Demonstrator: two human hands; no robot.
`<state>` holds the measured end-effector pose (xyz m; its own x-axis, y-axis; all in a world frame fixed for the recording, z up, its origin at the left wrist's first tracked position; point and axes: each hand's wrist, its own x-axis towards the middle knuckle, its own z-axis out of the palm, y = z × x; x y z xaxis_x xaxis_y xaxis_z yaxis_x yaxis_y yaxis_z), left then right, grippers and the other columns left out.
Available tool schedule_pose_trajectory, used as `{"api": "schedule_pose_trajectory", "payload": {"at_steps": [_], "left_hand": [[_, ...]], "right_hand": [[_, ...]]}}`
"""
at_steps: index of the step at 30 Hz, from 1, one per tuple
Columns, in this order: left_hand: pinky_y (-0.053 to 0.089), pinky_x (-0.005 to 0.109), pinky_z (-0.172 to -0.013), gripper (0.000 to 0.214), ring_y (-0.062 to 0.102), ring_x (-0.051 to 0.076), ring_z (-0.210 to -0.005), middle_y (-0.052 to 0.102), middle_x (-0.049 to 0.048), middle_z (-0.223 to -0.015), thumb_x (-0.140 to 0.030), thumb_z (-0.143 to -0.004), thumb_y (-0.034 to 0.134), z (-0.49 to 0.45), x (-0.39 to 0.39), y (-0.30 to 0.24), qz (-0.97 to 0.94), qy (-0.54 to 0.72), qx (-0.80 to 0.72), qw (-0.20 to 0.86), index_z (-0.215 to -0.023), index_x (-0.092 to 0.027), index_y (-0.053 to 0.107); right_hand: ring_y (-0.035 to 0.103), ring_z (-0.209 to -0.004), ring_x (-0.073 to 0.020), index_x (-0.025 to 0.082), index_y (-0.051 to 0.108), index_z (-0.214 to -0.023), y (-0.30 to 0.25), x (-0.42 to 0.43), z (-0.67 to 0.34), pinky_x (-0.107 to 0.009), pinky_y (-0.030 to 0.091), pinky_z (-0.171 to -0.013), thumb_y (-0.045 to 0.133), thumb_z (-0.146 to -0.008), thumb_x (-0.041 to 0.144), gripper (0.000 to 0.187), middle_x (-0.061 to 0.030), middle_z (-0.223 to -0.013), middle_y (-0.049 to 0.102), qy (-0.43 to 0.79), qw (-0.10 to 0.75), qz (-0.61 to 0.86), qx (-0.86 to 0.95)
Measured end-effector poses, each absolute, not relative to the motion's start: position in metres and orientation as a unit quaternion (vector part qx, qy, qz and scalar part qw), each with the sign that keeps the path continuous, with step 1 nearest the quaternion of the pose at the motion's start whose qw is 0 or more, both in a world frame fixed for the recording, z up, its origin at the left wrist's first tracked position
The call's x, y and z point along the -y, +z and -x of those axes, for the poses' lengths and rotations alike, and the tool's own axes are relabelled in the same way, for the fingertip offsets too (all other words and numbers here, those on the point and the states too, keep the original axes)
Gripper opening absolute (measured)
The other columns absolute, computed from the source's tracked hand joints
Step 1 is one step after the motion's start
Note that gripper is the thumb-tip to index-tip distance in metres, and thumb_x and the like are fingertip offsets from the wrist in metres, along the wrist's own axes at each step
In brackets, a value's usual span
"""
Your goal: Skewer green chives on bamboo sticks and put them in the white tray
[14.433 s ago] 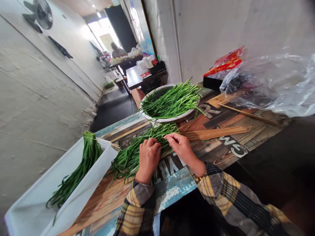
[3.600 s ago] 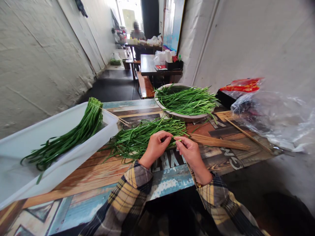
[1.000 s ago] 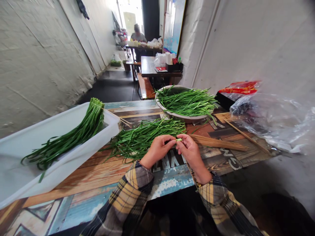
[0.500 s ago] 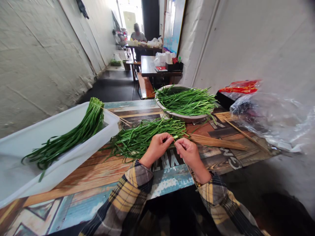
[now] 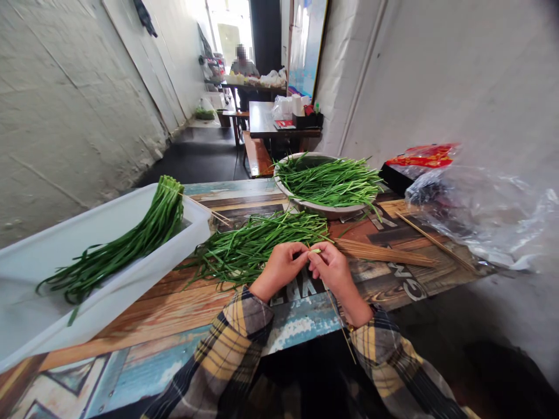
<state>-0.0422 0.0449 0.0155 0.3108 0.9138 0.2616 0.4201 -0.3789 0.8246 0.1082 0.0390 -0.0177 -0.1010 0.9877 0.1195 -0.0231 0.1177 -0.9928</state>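
Multicoloured plank-patterned worktop (image 5: 172, 299): bearing a loose pile of long green stems (image 5: 255, 247), ten o'clock from right hand (image 5: 335, 270).
Right grip: pinching a pale green stem end (image 5: 315, 251), with a slim tan wooden skewer (image 5: 341, 326) slanting down toward five o'clock.
Left hand (image 5: 283, 266): thumb and forefinger close beside that end; no telling whether pinching it.
Step in hand: probably threading stem onto skewer.
Next move: calls for a gentle push, without splitting the end.

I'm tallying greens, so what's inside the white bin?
The white bin holds a bunch of long greens, with thin sticks jutting from its upper end. Whatever lies directly beneath the bunch is covered.
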Motion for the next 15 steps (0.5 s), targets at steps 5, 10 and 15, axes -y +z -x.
{"api": "schedule_pose_trajectory", "payload": {"at_steps": [5,10,15], "left_hand": [[0.045,0.025,-0.073,0.015,0.061,0.015,-0.078,0.068,0.0043,-0.084,-0.02,-0.085,0.054,0.051,-0.049,0.016,-0.729,0.441,-0.479,0.209,-0.089,-0.017,0.069],[0.045,0.028,-0.075,0.017,0.058,0.017,-0.083,0.063,0.0058,-0.087,-0.021,-0.089,0.052,0.063,-0.056,0.012,-0.729,0.425,-0.532,0.073,-0.093,-0.017,0.068],[0.044,0.033,-0.078,0.012,0.054,0.021,-0.088,0.06,0.0075,-0.09,-0.022,-0.086,0.058,0.062,-0.058,0.006,-0.773,0.307,-0.554,-0.01,-0.091,-0.017,0.068]], "right_hand": [[0.05,-0.042,-0.0082,0.017,0.059,-0.083,-0.018,-0.043,-0.11,-0.02,0.039,-0.041,0.065,-0.078,0.048,0.032,0.0039,-0.057,0.057,0.509,0.524,0.458,0.506],[0.047,-0.039,-0.0073,0.018,0.057,-0.079,-0.018,-0.042,-0.11,-0.019,0.036,-0.04,0.064,-0.078,0.046,0.03,0.0056,-0.053,0.054,0.504,0.516,0.468,0.51],[0.048,-0.038,-0.0076,0.018,0.056,-0.081,-0.021,-0.041,-0.109,-0.019,0.035,-0.039,0.06,-0.081,0.044,0.026,0.0058,-0.053,0.055,0.489,0.498,0.462,0.547]]}}
